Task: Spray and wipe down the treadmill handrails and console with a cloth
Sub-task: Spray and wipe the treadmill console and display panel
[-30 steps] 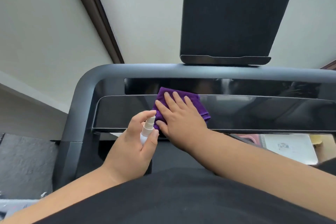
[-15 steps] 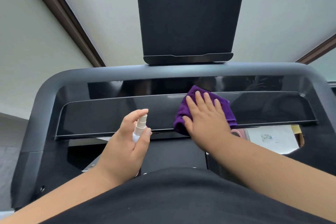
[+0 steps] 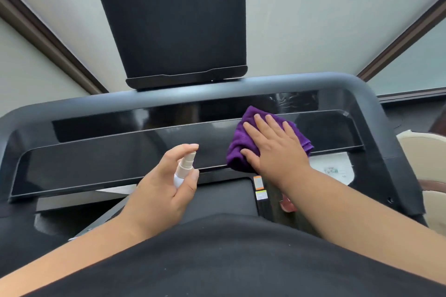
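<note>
Left hand (image 3: 159, 190) curled around a small white spray bottle (image 3: 184, 169) just before the console, right hand (image 3: 274, 146) flat with straight fingers pressing a purple cloth (image 3: 237, 149) on the glossy black console (image 3: 96, 159) right of centre, dark tablet holder (image 3: 178, 29) upright beyond

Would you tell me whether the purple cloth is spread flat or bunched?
Bunched: the purple cloth shows thick folds under the right hand.

Purple cloth (image 3: 243, 147), glossy black console (image 3: 108, 159), cream-white spray bottle (image 3: 184, 169), plain black tablet holder (image 3: 176, 29).
</note>
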Motion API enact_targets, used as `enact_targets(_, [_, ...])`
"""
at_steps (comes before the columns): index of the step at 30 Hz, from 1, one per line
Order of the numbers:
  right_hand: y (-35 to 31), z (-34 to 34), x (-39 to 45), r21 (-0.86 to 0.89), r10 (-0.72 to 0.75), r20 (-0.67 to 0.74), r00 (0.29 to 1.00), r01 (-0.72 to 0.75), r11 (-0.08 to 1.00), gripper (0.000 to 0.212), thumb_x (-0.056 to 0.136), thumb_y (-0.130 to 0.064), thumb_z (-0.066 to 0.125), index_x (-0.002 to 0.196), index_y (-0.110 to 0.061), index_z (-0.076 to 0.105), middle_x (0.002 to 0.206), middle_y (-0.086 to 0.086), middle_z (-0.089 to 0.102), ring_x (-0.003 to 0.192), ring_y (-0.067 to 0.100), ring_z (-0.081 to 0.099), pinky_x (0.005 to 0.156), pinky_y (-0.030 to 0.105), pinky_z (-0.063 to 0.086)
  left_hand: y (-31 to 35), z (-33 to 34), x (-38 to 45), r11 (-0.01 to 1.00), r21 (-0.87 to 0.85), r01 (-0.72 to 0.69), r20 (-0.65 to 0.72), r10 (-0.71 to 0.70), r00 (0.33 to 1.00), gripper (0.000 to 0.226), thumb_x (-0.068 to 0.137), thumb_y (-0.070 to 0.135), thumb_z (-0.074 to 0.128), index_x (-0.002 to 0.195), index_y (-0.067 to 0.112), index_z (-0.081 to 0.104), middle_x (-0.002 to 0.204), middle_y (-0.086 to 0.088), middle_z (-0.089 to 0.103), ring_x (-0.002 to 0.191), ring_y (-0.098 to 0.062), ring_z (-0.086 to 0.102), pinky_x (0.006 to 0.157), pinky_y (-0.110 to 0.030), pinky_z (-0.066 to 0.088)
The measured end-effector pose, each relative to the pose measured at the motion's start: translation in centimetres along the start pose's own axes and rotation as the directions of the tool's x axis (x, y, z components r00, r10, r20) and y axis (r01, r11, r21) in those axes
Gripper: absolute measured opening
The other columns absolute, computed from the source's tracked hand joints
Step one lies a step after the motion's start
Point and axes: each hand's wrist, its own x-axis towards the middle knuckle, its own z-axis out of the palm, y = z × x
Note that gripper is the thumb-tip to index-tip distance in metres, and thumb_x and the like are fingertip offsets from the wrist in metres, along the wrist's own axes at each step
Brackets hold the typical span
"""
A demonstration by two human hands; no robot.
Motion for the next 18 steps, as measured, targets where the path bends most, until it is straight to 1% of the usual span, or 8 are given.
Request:
enact_targets(3, [3.9,-0.2,-0.9,0.016,0.086,0.014,0.996,-0.086,0.996,0.08,0.087,-0.071,0.002,0.158,-0.037,0.011,0.168,-0.004,0.006,0.154,0.02,0.003,0.123,0.048,0.004,0.9,1.2,0.4,1.0,0.019,-0.002,0.007,0.002,1.0,0.042,0.084,0.051,0.042,0.123,0.061,0.031,0.077,0.006,0.061,0.058,-0.023,0.059,0.063,-0.039,0.052])
enact_targets(5, [4.1,-0.4,-0.8,0.014,0.102,0.025,0.994,-0.102,0.995,0.079,0.089,-0.072,0.002,0.159,-0.035,0.008,0.168,-0.001,0.004,0.154,0.023,0.001,0.123,0.05,0.002,1.5,1.9,0.8,0.999,0.04,-0.003,0.004,0.003,1.0,0.042,0.085,0.049,0.044,0.123,0.061,0.031,0.075,0.003,0.06,0.059,-0.024,0.06,0.063,-0.041,0.052])
enact_targets(7, [2.8,-0.5,-0.4,0.012,0.098,0.03,0.995,-0.098,0.995,0.077,0.094,-0.071,0.009,0.159,-0.031,0.006,0.168,0.003,0.002,0.154,0.027,-0.001,0.122,0.052,0.001,2.1,2.6,1.1,0.998,0.053,0.016,-0.012,-0.016,1.0,0.042,0.087,0.046,0.046,0.123,0.062,0.03,0.077,0.004,0.061,0.06,-0.025,0.06,0.064,-0.041,0.052])
enact_targets(9, [1.0,-0.6,0.2,0.013,0.026,0.03,0.999,-0.027,1.0,0.077,0.095,-0.071,0.013,0.16,-0.029,0.004,0.168,0.006,0.001,0.154,0.03,-0.002,0.121,0.053,0.0,2.7,3.4,1.3,0.998,0.059,0.021,-0.024,-0.02,1.0,0.042,0.087,0.047,0.045,0.123,0.063,0.03,0.082,0.01,0.061,0.061,-0.023,0.059,0.064,-0.039,0.05])
enact_targets(12, [-1.1,-0.8,0.8,0.022,-0.145,0.031,0.989,0.145,0.989,0.077,0.097,-0.07,0.017,0.16,-0.028,0.004,0.168,0.006,0.0,0.154,0.029,-0.003,0.121,0.053,-0.002,3.5,4.7,1.7,0.998,0.06,-0.003,-0.011,0.003,1.0,0.042,0.085,0.052,0.042,0.124,0.062,0.029,0.092,0.028,0.057,0.063,-0.01,0.057,0.063,-0.026,0.042])
enact_targets(15, [0.1,-0.8,0.8,0.006,-0.221,0.032,0.975,0.221,0.975,0.076,0.097,-0.069,0.019,0.16,-0.028,0.006,0.168,0.003,0.0,0.154,0.026,-0.003,0.122,0.051,-0.002,4.5,5.5,2.0,0.999,0.053,0.006,0.0,-0.006,1.0,0.042,0.083,0.054,0.042,0.123,0.064,0.029,0.097,0.032,0.057,0.064,-0.012,0.059,0.065,-0.018,0.042])
enact_targets(16, [1.3,-0.7,0.5,0.001,-0.222,0.025,0.975,0.222,0.975,0.076,0.097,-0.07,0.019,0.159,-0.029,0.006,0.168,0.001,0.001,0.154,0.025,-0.002,0.122,0.051,-0.002,4.9,5.7,2.2,0.999,0.054,0.005,0.004,-0.005,1.0,0.043,0.083,0.055,0.042,0.122,0.065,0.028,0.096,0.03,0.058,0.063,-0.015,0.06,0.065,-0.02,0.044])
enact_targets(18, [4.4,-0.4,-0.1,0.0,-0.168,0.013,0.986,0.168,0.986,0.078,0.095,-0.073,0.019,0.159,-0.032,0.007,0.168,-0.001,0.002,0.154,0.023,-0.001,0.122,0.05,-0.001,5.5,6.0,2.6,0.999,0.053,0.003,0.007,-0.003,1.0,0.043,0.083,0.054,0.042,0.122,0.064,0.029,0.086,0.021,0.06,0.059,-0.019,0.059,0.065,-0.033,0.05])
